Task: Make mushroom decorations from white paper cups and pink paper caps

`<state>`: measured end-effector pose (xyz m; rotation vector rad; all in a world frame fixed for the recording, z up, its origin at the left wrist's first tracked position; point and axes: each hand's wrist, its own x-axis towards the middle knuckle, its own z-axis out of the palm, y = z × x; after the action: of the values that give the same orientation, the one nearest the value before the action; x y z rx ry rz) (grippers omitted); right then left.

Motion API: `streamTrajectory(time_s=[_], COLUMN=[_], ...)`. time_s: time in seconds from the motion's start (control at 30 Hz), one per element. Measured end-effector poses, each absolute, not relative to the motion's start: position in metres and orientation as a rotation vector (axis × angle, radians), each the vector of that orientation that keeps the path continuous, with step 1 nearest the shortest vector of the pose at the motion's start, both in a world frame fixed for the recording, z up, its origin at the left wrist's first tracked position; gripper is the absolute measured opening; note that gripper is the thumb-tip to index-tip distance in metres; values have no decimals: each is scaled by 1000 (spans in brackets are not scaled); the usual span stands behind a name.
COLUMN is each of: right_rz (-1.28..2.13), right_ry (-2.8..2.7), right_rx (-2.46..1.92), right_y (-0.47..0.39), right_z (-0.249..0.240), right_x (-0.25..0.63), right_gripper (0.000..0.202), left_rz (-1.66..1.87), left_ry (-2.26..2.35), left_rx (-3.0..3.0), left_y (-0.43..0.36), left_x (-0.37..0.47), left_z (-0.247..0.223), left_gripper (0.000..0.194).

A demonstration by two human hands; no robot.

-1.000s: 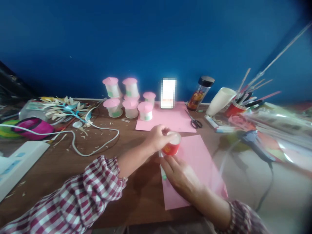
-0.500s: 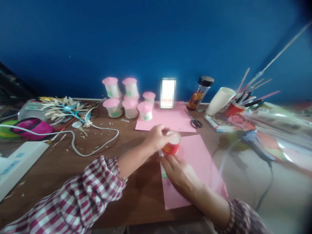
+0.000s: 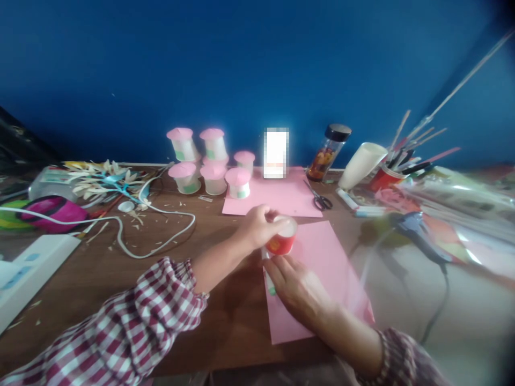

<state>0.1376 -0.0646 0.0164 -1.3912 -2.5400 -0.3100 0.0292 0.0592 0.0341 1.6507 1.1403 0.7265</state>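
Between my hands sits a small red paper cup (image 3: 281, 244) with a white inside, tilted a little. My left hand (image 3: 263, 228) is closed on its rim, thumb along the upper edge. Just below, my right hand (image 3: 295, 281) lies with fingers together at the cup's lower edge. Its fingertips pinch a white paper strip (image 3: 266, 255) with a green patch, mostly hidden beneath that hand. Under both lies a pink paper sheet (image 3: 330, 268).
Several white cups with pink cone tops (image 3: 183, 171) stand back left. Behind are another pink sheet (image 3: 269, 198), scissors (image 3: 322, 201), a bottle (image 3: 328, 153) and a white cup (image 3: 362, 166). A cable (image 3: 161, 252), power strip (image 3: 36, 273) and glue gun (image 3: 420, 233) lie at the sides.
The view has shifted very slightly. Both hands keep nearly the same place at the cup, which has turned a touch.
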Motion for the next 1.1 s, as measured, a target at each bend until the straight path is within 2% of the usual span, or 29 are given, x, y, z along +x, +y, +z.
streamTrajectory(time_s=[1.1], right_rz=[52], right_ry=[-2510], right_rx=[-1314], right_y=[-90], right_z=[21], right_x=[188], right_gripper=[22], left_rz=[714], left_ry=[1131], left_rx=[1568], left_y=[54], left_x=[29], left_z=[41], left_gripper=[35])
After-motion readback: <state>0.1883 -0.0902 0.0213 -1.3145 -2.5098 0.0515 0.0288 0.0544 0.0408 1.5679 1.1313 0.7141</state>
